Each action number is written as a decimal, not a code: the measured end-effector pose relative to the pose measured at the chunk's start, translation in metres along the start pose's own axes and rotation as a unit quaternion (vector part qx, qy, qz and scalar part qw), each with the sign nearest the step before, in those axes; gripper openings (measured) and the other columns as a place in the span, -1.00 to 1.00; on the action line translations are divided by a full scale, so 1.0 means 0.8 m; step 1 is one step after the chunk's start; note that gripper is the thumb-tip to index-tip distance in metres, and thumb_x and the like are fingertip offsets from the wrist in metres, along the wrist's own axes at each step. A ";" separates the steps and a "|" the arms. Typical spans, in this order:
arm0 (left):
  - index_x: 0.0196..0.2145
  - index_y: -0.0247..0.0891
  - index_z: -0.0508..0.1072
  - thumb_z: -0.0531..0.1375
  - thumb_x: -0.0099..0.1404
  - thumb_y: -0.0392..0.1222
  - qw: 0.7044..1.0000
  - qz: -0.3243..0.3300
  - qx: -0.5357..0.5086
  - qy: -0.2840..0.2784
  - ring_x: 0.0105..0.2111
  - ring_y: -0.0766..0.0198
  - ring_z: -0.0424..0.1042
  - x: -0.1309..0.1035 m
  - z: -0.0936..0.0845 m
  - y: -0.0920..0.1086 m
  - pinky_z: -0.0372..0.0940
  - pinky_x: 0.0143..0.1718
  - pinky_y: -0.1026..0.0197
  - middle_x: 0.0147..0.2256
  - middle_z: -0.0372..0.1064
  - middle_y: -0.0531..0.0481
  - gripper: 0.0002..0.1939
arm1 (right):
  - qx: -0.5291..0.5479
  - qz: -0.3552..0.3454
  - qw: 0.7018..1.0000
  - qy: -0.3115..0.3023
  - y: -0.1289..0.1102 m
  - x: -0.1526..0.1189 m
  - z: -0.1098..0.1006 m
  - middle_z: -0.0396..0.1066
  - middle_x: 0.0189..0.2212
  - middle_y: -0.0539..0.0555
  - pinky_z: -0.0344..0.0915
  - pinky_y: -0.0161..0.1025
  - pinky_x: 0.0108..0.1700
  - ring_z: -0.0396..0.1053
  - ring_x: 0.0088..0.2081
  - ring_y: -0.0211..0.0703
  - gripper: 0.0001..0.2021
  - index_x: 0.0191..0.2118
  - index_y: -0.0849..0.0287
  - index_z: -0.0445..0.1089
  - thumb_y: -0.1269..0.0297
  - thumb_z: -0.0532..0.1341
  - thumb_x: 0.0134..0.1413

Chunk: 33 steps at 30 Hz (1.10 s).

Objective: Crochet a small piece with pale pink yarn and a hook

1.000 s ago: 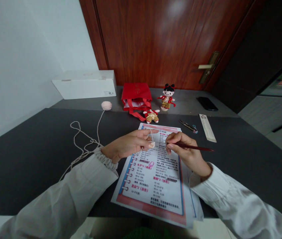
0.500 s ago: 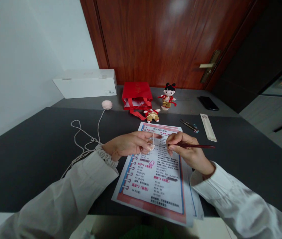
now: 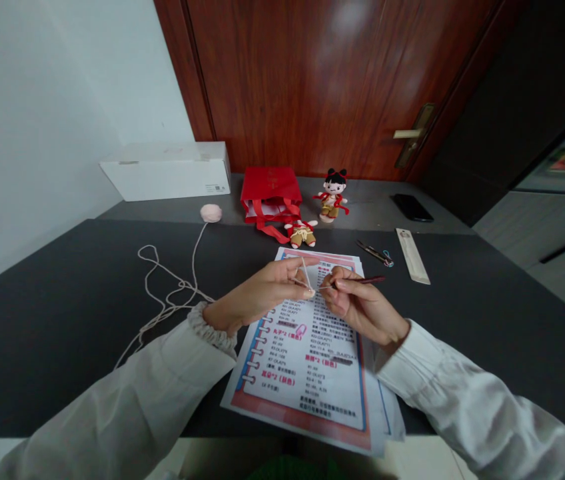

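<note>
My left hand point(image 3: 257, 290) pinches a tiny piece of pale crochet work point(image 3: 310, 293) between thumb and finger, with a strand stretched up over the raised index finger. From this hand the pale yarn point(image 3: 195, 257) runs in loose loops on the table to a small yarn ball point(image 3: 211, 213). Held in my right hand point(image 3: 365, 310) is a crochet hook with a dark red handle point(image 3: 373, 279). Its metal tip points left, close to the crochet work; whether it sits in a loop is too small to tell. Printed pattern sheets point(image 3: 282, 397) lie beneath both hands.
Behind the sheets are a headless crocheted doll body point(image 3: 302, 235), a red gift bag point(image 3: 271, 187) and a finished doll point(image 3: 333, 197). Thread snips point(image 3: 373, 252), a pale flat packet point(image 3: 412, 257) and a black phone point(image 3: 413, 207) lie right. A white box point(image 3: 167, 173) stands back left.
My right hand has moved left and turned, bringing the hook closer to the crochet work. The strand at my left index finger now slants instead of hanging straight. The view has shifted slightly.
</note>
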<state>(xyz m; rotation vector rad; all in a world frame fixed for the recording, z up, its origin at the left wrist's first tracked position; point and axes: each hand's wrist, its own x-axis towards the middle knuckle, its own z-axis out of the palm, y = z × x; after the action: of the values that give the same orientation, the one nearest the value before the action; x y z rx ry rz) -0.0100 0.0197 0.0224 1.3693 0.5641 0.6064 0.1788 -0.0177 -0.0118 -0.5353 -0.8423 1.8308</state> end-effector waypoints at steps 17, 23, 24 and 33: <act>0.16 -0.34 0.20 0.26 0.13 -0.33 0.996 0.004 0.012 0.089 -0.41 0.33 0.37 0.002 0.024 -0.002 0.17 -0.39 0.27 -0.40 0.36 0.03 -0.36 | -0.127 -0.156 0.978 0.047 0.015 0.002 0.018 0.33 -0.51 -0.06 0.26 -0.32 -0.40 0.31 -0.50 -0.31 -0.90 -0.35 0.14 0.41 0.24 0.29 0.06; 0.12 -0.35 0.23 0.29 0.09 -0.37 0.997 -0.002 -0.009 0.077 -0.39 0.31 0.40 0.003 0.023 -0.007 0.25 -0.30 0.22 -0.38 0.38 0.03 -0.36 | -0.144 -0.145 0.977 0.063 0.015 0.001 0.022 0.34 -0.47 -0.07 0.28 -0.29 -0.36 0.31 -0.49 -0.30 -0.88 -0.40 0.13 0.40 0.31 0.36 -0.06; 0.11 -0.35 0.24 0.29 0.09 -0.37 0.997 -0.003 -0.005 0.077 -0.40 0.33 0.39 0.003 0.024 -0.007 0.25 -0.30 0.23 -0.38 0.38 0.03 -0.38 | -0.145 -0.143 0.977 0.063 0.015 0.001 0.023 0.35 -0.48 -0.07 0.27 -0.29 -0.35 0.31 -0.49 -0.30 -0.88 -0.41 0.13 0.40 0.33 0.36 -0.07; 0.09 -0.36 0.27 0.29 0.11 -0.36 0.997 0.001 0.013 0.070 -0.42 0.35 0.36 0.001 0.022 -0.002 0.22 -0.33 0.25 -0.46 0.35 0.11 -0.42 | -0.138 -0.130 0.979 0.080 0.014 0.001 0.024 0.34 -0.45 -0.08 0.25 -0.29 -0.33 0.29 -0.48 -0.31 -0.87 -0.45 0.13 0.39 0.41 0.37 -0.13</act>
<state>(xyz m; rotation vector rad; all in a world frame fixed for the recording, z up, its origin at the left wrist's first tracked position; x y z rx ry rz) 0.0030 0.0074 0.0231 1.3586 0.6850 0.7029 0.1583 -0.0257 -0.0075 -0.7024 -1.0110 1.4223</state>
